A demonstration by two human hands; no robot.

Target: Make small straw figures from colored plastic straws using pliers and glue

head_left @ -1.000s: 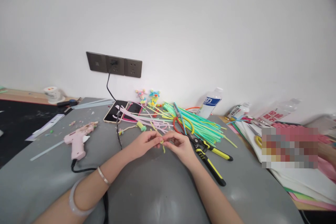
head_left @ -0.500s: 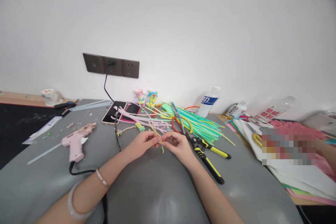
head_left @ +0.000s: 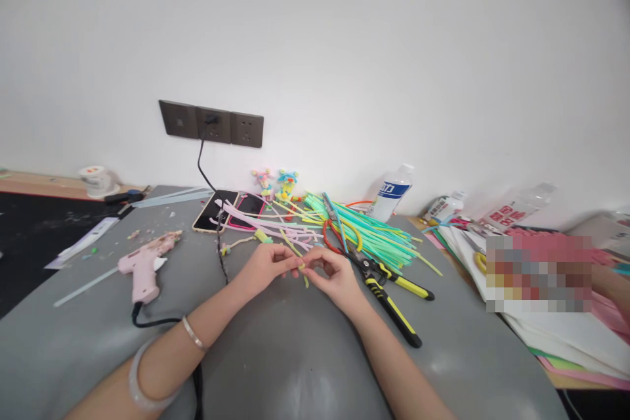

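My left hand [head_left: 266, 269] and right hand [head_left: 333, 277] pinch a yellow pipe cleaner [head_left: 306, 282] between them, seemingly twisting it; the next turn likely needs steadiness.

Room lies between the forearms [head_left: 384, 348]; pliers [head_left: 394, 313] obstruct beside the right hand [head_left: 339, 280], a cable [head_left: 199, 386] perhaps under the left forearm [head_left: 216, 312].

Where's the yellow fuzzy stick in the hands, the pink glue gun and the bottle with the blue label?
Yellow fuzzy stick [head_left: 306, 281]: head view, on its lower end.
Pink glue gun [head_left: 144, 270]: head view, on its handle.
Bottle [head_left: 392, 190]: head view, on its blue label.
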